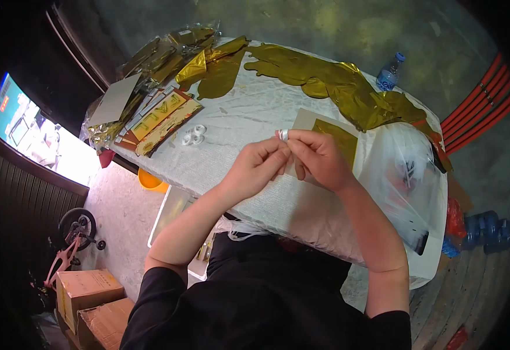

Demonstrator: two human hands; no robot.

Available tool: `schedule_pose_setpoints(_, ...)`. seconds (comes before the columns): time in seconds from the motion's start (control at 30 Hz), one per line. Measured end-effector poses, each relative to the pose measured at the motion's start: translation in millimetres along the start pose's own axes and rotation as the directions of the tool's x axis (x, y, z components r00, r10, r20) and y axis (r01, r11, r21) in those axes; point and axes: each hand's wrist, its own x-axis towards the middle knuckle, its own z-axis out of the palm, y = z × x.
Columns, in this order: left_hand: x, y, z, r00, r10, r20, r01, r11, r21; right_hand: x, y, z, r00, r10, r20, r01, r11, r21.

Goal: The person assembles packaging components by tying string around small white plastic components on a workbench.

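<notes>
Both of my hands meet above the table's front half. A small shiny white roll point(283, 135), looking like ribbon or tape, sits at the fingertips of my right hand point(323, 160), which is closed on it. The fingers of my left hand point(257, 167) are pinched together against the right fingertips; what they grip is too small to make out. Under my right hand lies a grey-beige card point(307, 119) with a folded gold foil sheet point(339, 143) on it. Several similar white rolls point(194, 135) lie together to the left.
Gold foil balloons point(325, 79) spread along the table's point(231, 125) far edge. Printed packets point(162, 119) and plastic-wrapped foil point(150, 61) pile at left. A water bottle point(389, 73) stands at back right, and a clear plastic bag point(398, 169) lies at right. Cardboard boxes point(89, 289) stand on the floor.
</notes>
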Motion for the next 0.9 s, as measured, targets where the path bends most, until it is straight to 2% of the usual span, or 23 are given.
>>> schedule_pose_setpoints(0.03,1,1,-1,0.997,0.040,-0.072,-0.033,0.994,0.101,0,0,-2,1.000,0.002,0.000,-0.002,1.000,-0.001)
schedule_pose_setpoints(0.07,1,2,-2,0.986,0.088,-0.140,-0.059,0.977,0.204,0,0,-4,0.999,0.044,0.021,-0.042,0.996,-0.084)
schedule_pose_setpoints(0.1,1,5,-4,0.986,0.089,-0.141,-0.059,0.977,0.204,0,0,-6,0.996,0.087,0.038,-0.079,0.983,-0.168)
schedule_pose_setpoints(0.17,-1,11,-7,0.968,0.205,-0.142,-0.117,0.877,0.465,-1,-3,-5,0.991,0.120,0.057,-0.108,0.977,-0.181)
schedule_pose_setpoints(0.23,-3,17,-12,0.979,0.171,-0.114,-0.094,0.865,0.493,-1,-6,-5,0.985,0.156,0.074,-0.139,0.971,-0.196)
schedule_pose_setpoints(0.3,-2,13,-16,0.987,0.137,-0.086,-0.073,0.850,0.521,-1,-8,-7,0.971,0.139,0.194,-0.098,0.973,-0.208)
schedule_pose_setpoints(0.33,0,6,-18,0.989,0.114,-0.096,-0.064,0.904,0.423,0,-7,-8,0.971,0.140,0.193,-0.099,0.973,-0.208)
schedule_pose_setpoints(0.37,0,2,-20,0.991,0.090,-0.103,-0.053,0.946,0.319,0,-4,-9,0.960,0.167,0.224,-0.140,0.982,-0.129)
schedule_pose_setpoints(0.4,0,-1,-22,0.991,0.090,-0.103,-0.053,0.946,0.318,1,-2,-10,0.947,0.190,0.258,-0.183,0.982,-0.050)
schedule_pose_setpoints(0.43,0,2,-23,0.997,0.007,-0.076,0.005,0.988,0.155,1,0,-10,0.947,0.190,0.259,-0.183,0.982,-0.051)
schedule_pose_setpoints(0.47,0,3,-24,0.997,-0.070,-0.037,0.070,0.998,-0.010,1,2,-10,0.948,0.174,0.268,-0.196,0.979,0.058)
schedule_pose_setpoints(0.5,0,3,-24,0.997,-0.070,-0.040,0.069,0.998,-0.011,2,5,-10,0.948,0.157,0.276,-0.209,0.964,0.166)
schedule_pose_setpoints(0.6,1,-1,-24,0.993,-0.115,-0.005,0.115,0.992,0.050,3,8,-13,0.948,0.162,0.274,-0.234,0.938,0.254)
schedule_pose_setpoints(0.67,2,-5,-23,0.991,-0.006,-0.135,0.009,1.000,0.017,3,12,-15,0.949,0.178,0.262,-0.241,0.942,0.235)
schedule_pose_setpoints(0.7,1,-5,-20,0.991,-0.007,-0.134,0.009,1.000,0.016,3,14,-16,0.949,0.193,0.250,-0.249,0.944,0.218)
schedule_pose_setpoints(0.77,-2,-3,-11,0.956,0.210,-0.206,-0.219,0.975,-0.021,3,16,-15,0.948,0.190,0.255,-0.254,0.935,0.247)
schedule_pose_setpoints(0.9,-5,-5,-3,0.979,0.101,-0.177,-0.114,0.992,-0.060,3,14,-14,0.941,0.226,0.251,-0.289,0.923,0.252)
